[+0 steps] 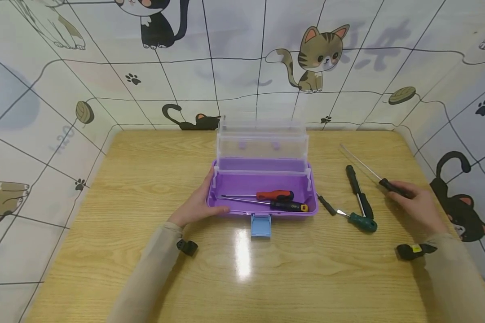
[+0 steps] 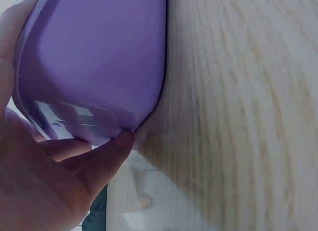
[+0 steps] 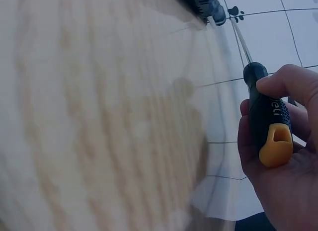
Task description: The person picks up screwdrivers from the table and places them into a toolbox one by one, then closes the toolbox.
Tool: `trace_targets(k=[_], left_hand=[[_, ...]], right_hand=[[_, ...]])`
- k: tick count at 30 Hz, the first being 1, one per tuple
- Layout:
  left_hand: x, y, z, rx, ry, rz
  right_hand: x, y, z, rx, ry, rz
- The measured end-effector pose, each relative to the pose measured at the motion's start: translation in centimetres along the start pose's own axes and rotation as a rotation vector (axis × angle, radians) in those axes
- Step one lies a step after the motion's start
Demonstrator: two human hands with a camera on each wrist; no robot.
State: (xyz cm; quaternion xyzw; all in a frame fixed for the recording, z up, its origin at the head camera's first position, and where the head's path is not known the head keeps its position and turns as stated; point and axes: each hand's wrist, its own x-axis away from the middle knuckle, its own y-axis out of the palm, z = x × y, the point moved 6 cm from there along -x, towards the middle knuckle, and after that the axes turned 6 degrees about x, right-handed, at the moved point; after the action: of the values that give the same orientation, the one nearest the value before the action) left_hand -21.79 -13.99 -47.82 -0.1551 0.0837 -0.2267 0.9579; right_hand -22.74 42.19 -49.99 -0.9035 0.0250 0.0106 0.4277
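Note:
A purple toolbox [image 1: 238,181] stands on the table with its clear lid raised and its blue latch [image 1: 261,225] hanging down in front. My left hand [image 1: 198,204] grips its left end, thumb over the front rim; the left wrist view shows fingers [image 2: 107,156] against the lower edge of the purple wall [image 2: 94,57]. Inside the box lie a red-handled screwdriver [image 1: 275,195] and a black-and-yellow one [image 1: 288,206]. Off to the right, my right hand [image 1: 422,208] holds a long screwdriver [image 3: 263,102] by its black handle with a yellow end, its shaft pointing away.
Between the box and my right hand lie a green-handled screwdriver [image 1: 362,222], a small black-handled tool [image 1: 327,205] and a black tool with a silver middle [image 1: 353,179]. A cat-patterned sheet [image 1: 242,76] rises behind and beside the wooden table [image 1: 153,179].

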Motion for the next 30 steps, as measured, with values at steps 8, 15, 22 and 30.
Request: trace_targets(k=[8, 15, 22, 30], left_hand=[[0.4, -0.1, 2.9, 0.003, -0.033, -0.01], [0.2, 0.0, 1.3, 0.004, -0.022, -0.002], [0.2, -0.1, -0.8, 0.0, -0.023, 0.01], [0.3, 0.0, 1.1, 0.002, 0.003, 0.002]], right_hand=[[0.3, -0.9, -0.6, 0.035, 0.088, -0.04], [0.4, -1.2, -1.5, -0.025, 0.048, 0.008], [0.5, -1.2, -2.7, -0.01, 0.049, -0.003], [0.8, -1.1, -4.1, -0.064, 0.0, -0.002]])
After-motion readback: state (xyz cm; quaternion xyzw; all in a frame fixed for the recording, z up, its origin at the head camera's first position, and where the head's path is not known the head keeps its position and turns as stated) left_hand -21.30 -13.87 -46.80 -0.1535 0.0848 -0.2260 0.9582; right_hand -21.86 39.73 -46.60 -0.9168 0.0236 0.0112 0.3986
